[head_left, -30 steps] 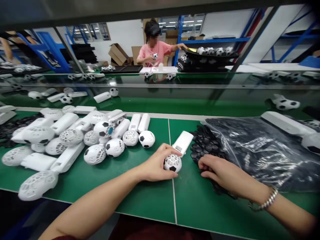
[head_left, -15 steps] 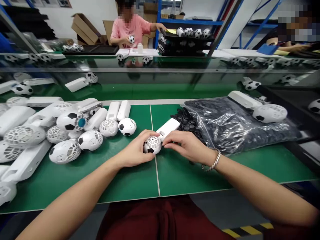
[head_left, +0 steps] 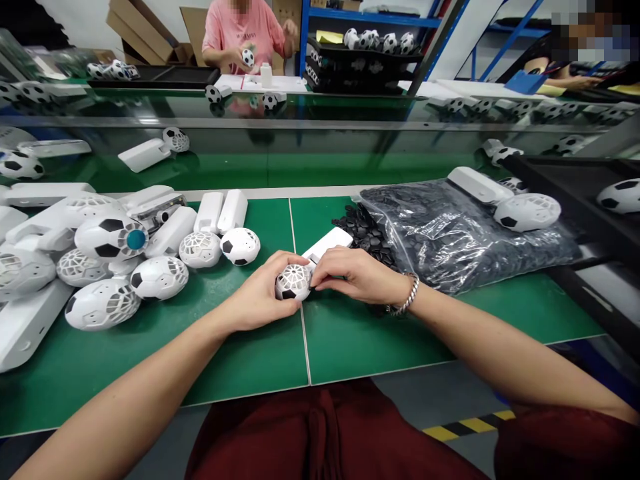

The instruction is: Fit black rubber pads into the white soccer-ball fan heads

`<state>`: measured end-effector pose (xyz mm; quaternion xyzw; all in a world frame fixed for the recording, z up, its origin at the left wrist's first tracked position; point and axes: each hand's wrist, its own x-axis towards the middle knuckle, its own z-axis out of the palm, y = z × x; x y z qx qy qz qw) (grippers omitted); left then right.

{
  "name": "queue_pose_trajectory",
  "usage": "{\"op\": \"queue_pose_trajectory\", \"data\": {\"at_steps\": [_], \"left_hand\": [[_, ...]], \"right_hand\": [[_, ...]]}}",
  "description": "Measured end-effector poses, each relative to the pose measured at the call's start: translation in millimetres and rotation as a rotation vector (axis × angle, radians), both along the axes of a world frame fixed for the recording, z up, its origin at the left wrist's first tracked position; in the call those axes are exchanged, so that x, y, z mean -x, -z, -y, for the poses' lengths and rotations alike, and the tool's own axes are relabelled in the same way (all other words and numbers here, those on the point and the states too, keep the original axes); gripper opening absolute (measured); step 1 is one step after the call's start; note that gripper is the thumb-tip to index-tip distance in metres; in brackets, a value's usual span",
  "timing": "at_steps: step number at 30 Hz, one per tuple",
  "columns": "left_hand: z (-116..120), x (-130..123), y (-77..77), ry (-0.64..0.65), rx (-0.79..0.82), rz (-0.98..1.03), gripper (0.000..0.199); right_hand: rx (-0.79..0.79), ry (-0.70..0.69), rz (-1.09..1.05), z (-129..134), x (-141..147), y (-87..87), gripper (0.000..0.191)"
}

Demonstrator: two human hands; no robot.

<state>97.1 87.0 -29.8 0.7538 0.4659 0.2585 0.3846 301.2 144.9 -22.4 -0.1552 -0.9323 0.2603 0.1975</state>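
Observation:
A white soccer-ball device with a webbed top and a rectangular white arm lies on the green table, near the seam. My left hand is wrapped round the ball part from the left, thumb below and fingers above. On the ball's right side, the pinched fingertips of my right hand touch its edge; anything between them is too small to make out. Small black pieces lie in a loose pile behind my right hand, spilling from a clear plastic bag.
Many similar white devices are heaped on the left. Another device rests on the bag, beside a black tray at the right. Beyond the glossy green strip, a person in pink holds a ball.
The whole view has shifted, so the table items appear further left and slightly higher. My right fingertips are still at the ball's right side. The person across has taken a hand off the stacked trays.

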Motion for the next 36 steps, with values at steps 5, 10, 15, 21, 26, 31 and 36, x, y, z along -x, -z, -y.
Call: {"op": "queue_pose_trajectory", "data": {"at_steps": [5,10,15,21,26,31,36], "left_hand": [[0,-6,1.6,-0.049,-0.021,0.020,0.044],[1,-16,8.9,-0.249,-0.016,0.096,0.032],[0,-11,11.2,-0.232,0.057,0.133,0.040],[1,-9,11.1,-0.217,0.042,0.135,0.039],[2,-12,10.8,-0.210,0.027,0.123,0.035],[1,-9,12.5,-0.188,-0.026,0.135,0.035],[3,-11,13.8,-0.201,-0.105,0.147,0.038]], "right_hand": [[0.028,0.001,-0.083,-7,5,8.1,0.002],[0.071,-0.008,-0.156,-8,11,12.3,0.004],[0.166,-0.028,-0.158,-10,11,11.6,0.009],[0.180,-0.005,-0.160,-9,12,13.0,0.012],[0.207,0.059,-0.159,-9,13,16.6,0.019],[0.243,0.054,-0.145,-9,14,16.1,0.019],[0.293,0.114,-0.025,-7,15,11.9,0.019]]}}
